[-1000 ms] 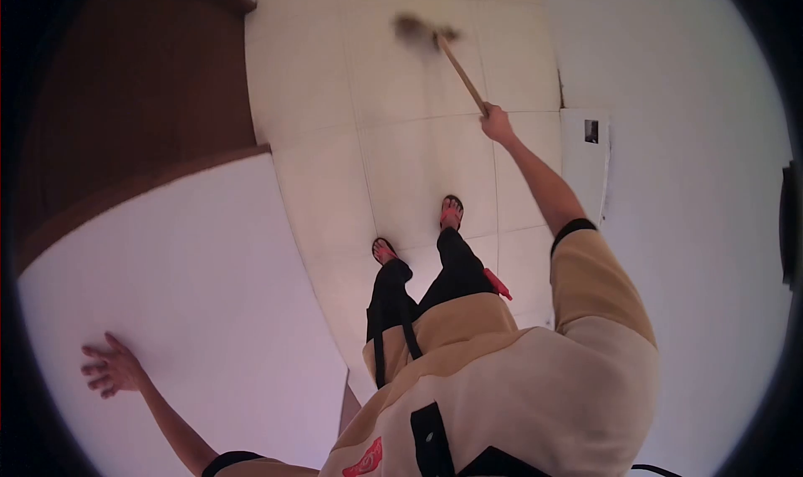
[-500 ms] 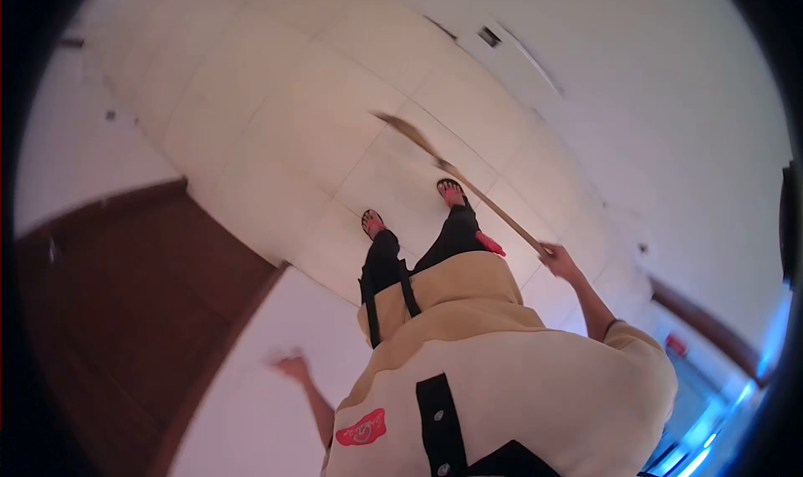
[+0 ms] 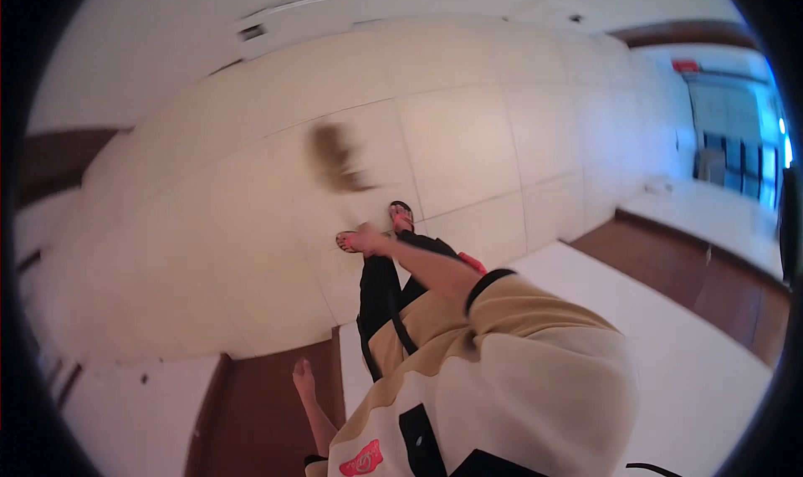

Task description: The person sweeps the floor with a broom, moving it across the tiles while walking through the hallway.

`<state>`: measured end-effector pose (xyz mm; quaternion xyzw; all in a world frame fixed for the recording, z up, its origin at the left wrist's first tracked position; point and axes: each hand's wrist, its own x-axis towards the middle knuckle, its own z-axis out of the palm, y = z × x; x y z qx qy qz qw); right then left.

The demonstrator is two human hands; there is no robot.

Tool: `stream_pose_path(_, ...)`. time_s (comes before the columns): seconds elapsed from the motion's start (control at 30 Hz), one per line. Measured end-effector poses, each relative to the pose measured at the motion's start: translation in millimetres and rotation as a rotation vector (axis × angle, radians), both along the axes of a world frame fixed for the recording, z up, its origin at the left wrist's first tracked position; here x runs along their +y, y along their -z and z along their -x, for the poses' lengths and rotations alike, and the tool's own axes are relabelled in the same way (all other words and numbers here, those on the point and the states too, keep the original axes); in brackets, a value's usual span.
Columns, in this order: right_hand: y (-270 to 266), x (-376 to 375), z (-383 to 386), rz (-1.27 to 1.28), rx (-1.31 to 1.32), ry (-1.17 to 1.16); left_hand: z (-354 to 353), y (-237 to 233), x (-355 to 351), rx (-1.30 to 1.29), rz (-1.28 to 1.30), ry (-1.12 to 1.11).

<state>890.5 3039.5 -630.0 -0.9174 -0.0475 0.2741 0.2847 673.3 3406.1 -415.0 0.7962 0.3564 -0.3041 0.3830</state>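
Note:
My right hand (image 3: pixel 365 240) reaches across in front of my legs, closed on the handle of a broom. The broom's brown bristle head (image 3: pixel 336 161) is smeared by motion above the tiled floor, beyond my feet. Most of the thin handle is lost in blur. Lower down, at my side, hangs my left hand (image 3: pixel 303 374), holding nothing, with its fingers loosely extended. It is nearest to a dark brown door (image 3: pixel 263 393).
Pale floor tiles (image 3: pixel 456 142) run along a corridor between white walls. On the right is another brown doorway (image 3: pixel 669 264). Bluish light comes from a room with a red object (image 3: pixel 684 65) by its entrance. A socket (image 3: pixel 251 32) shows on the far wall.
My view has turned to the right. My right hand has swung the broom from my right side across to the left in front of me. My left hand has come closer to my body.

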Motion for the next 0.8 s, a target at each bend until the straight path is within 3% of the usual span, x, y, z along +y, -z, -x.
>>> stream_pose_path(0.07,-115,15,-53,-0.569,0.873,0.433,-11,-1,-1,0.148,0.084,-0.012)
stream_pose_path(0.13,-141,4,-57,-0.475,0.179,-0.083,-33,-5,-13,0.208,0.153,-0.038)
stream_pose_path(0.23,-150,-60,-28,-0.43,-0.081,-0.044,-86,-33,-75,0.176,0.247,-0.081)
stream_pose_path(0.27,-181,-102,-26,-0.388,0.237,0.02,-97,-30,-88,0.182,0.235,-0.045)
stream_pose_path(0.3,-198,-146,-15,-0.169,0.296,-0.105,-105,-30,-103,0.187,0.221,-0.012)
stream_pose_path(0.37,-234,-223,38,-0.068,0.091,0.344,-116,-27,-118,0.206,0.26,0.047)
stream_pose_path(0.4,-221,-265,79,-0.08,0.165,0.465,-119,-26,-125,0.231,0.246,0.053)
stream_pose_path(0.43,-244,-302,109,-0.062,0.226,0.548,-118,-31,-135,0.257,0.23,0.056)
stream_pose_path(0.47,-265,-330,132,-0.068,0.102,0.635,-123,-31,-143,0.287,0.215,0.058)
stream_pose_path(0.53,-296,-373,175,0.039,0.092,0.803,-114,-23,-147,0.316,0.219,0.049)
stream_pose_path(0.67,-236,-449,256,0.416,-0.058,1.075,-100,-13,-137,0.443,0.169,0.047)
stream_pose_path(0.73,-177,-506,276,0.486,0.111,1.197,-96,-16,-136,0.479,0.152,0.083)
stream_pose_path(0.8,-137,-554,264,0.18,0.214,1.657,-99,-36,-143,0.484,0.14,0.15)
